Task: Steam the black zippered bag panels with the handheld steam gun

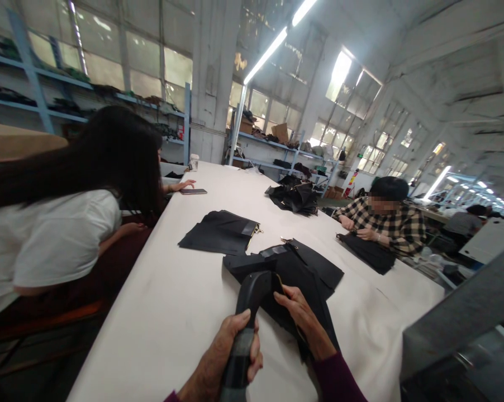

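My left hand is wrapped round the grip of a black hand tool with a thick, curved body. The tool's bent head meets a black fabric piece. At that spot, the fingers of my right hand pinch the fabric's edge. Part of the edge is hidden by the tool. Just beyond lies a flat stack of black fabric pieces, with small gold-coloured metal parts at its right end. Another black piece lies under or against the held one.
A white-covered table spans the view. A heap of black pieces, a phone and a cup stand farther back. One person in white sits left; another in a checked shirt handles black fabric. A grey metal beam crosses right.
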`<state>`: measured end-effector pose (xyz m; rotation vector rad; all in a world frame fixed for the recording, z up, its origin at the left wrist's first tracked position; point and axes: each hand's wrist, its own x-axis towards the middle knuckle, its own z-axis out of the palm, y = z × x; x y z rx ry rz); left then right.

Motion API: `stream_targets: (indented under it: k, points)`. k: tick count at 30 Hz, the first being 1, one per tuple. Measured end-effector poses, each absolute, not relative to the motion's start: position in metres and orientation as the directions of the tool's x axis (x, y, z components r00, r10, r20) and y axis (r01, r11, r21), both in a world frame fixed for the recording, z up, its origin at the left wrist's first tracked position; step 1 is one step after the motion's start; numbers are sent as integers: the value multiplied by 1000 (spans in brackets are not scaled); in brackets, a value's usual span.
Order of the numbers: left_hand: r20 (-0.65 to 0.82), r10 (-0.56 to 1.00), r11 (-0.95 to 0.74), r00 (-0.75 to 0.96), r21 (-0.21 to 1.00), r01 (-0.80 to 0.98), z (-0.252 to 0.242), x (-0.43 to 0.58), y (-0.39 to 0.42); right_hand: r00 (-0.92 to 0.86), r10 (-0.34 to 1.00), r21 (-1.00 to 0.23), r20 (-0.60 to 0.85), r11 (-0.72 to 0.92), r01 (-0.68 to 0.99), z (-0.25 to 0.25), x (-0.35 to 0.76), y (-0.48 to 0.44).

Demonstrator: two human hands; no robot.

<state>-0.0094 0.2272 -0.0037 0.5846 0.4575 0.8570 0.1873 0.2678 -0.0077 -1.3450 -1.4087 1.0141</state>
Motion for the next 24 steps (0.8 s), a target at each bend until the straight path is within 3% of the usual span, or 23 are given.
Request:
stream_targets:
  k: [5, 10, 16, 18, 22, 24]
  points:
    - [-170, 830, 503, 531, 641, -580, 2, -10, 229, 33, 997, -948, 71, 57, 312, -11, 191, 264]
    - [-143, 879, 427, 456, 662, -616, 10, -15, 229, 95, 993, -969, 72, 47, 242, -10, 193, 257]
    - [-119, 869, 426, 481, 675, -603, 10, -16, 229, 205, 978, -975, -40, -83, 206, 1, 185, 258]
    - [-119, 872, 419, 475, 685, -596, 12, -17, 227, 133, 991, -949, -9, -51, 310, 7, 184, 254]
    - [-111, 875, 407, 472, 696, -591, 16, -19, 225, -157, 982, -845, 107, 173, 506, 18, 189, 230]
    - [-93, 877, 395, 471, 697, -598, 17, -20, 225, -179, 970, -799, 167, 239, 552, 20, 193, 217]
